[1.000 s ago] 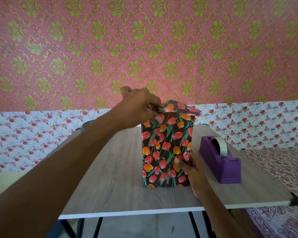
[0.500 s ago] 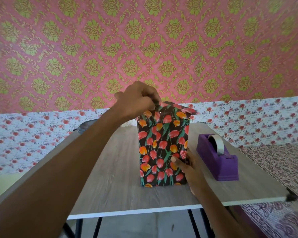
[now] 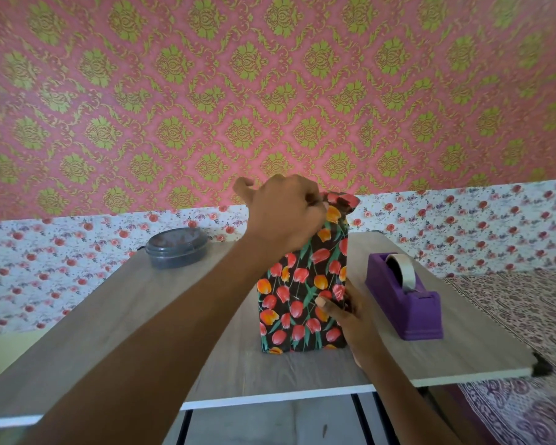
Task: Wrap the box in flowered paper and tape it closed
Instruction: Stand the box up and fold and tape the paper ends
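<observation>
The box [image 3: 297,297] stands upright in the middle of the wooden table [image 3: 116,313], covered in black paper with red and orange tulips. My left hand [image 3: 286,213] reaches over its top and pinches the loose paper flaps there, hiding part of the upper left corner. Low on the right side, my right hand [image 3: 344,311] grips the box, thumb on the front face and fingers round the right edge. The crumpled top fold [image 3: 342,200] sticks up to the right of my left hand.
A purple tape dispenser [image 3: 405,300] with a roll of tape stands to the right of the box. A grey lidded round container [image 3: 175,247] sits at the table's back left. Patterned bedding [image 3: 527,316] lies to the right of the table.
My left hand has shifted further over the top of the box, pressing the flaps down. The view has swung left, bringing the grey container into sight. My right hand keeps its hold.
</observation>
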Demonstrator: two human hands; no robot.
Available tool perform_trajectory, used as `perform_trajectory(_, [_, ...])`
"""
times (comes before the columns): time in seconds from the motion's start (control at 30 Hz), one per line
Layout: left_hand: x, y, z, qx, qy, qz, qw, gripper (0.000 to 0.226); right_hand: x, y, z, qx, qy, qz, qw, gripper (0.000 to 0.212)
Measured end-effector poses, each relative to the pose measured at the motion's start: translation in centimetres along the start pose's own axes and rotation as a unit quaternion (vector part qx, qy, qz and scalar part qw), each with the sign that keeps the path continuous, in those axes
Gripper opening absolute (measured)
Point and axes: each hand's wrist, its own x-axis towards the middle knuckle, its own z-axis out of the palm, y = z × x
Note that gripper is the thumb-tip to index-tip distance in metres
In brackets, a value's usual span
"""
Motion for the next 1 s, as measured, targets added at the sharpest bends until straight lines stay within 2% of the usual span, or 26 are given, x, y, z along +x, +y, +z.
perform_trajectory(0.17, [0.2, 2.9, 0.0, 0.104, 0.003, 0.1, 0.99, 0.02, 0.1, 0.2, -0.1, -0.002, 0.0, 0.005, 1.0, 0.034])
perform_trajectory(0.3, [1.0, 4.2, 1.0, 0.151, -0.027, 0.077, 0.985, 0.029, 0.0, -0.1, -0.1, -0.013, -0.003, -0.01, 1.0, 0.044])
perform_trajectory(0.37, [1.5, 4.4, 1.6, 0.165, -0.027, 0.064, 0.984, 0.023, 0.0, 0.1, -0.2, -0.014, -0.003, -0.011, 1.0, 0.04])
perform_trajectory(0.5, [3.1, 4.2, 2.2, 0.07, -0.02, -0.031, 0.997, 0.009, 0.1, 0.1, -0.2, -0.013, -0.007, -0.006, 1.0, 0.038])
perform_trajectory(0.57, [3.8, 3.9, 2.2, 0.025, -0.023, -0.049, 0.998, 0.015, 0.2, 0.1, -0.2, -0.012, -0.006, -0.002, 1.0, 0.037])
perform_trajectory(0.7, [3.4, 2.3, 1.7, -0.051, -0.036, 0.033, 0.997, 0.023, 0.2, 0.4, -0.3, -0.01, -0.006, -0.004, 1.0, 0.039])
perform_trajectory(0.87, [2.4, -1.4, -0.1, -0.146, 0.08, 0.074, 0.983, 0.04, 0.3, 0.8, -0.4, -0.005, -0.011, -0.008, 1.0, 0.043])
perform_trajectory(0.93, [2.2, -3.2, -0.5, -0.132, 0.103, 0.068, 0.984, 0.042, 0.4, 0.8, -0.4, -0.002, -0.013, -0.003, 1.0, 0.044])
perform_trajectory(1.0, [1.9, -5.0, -1.0, -0.144, 0.082, 0.024, 0.986, 0.038, 0.4, 0.7, -0.4, 0.0, -0.011, -0.003, 1.0, 0.044])
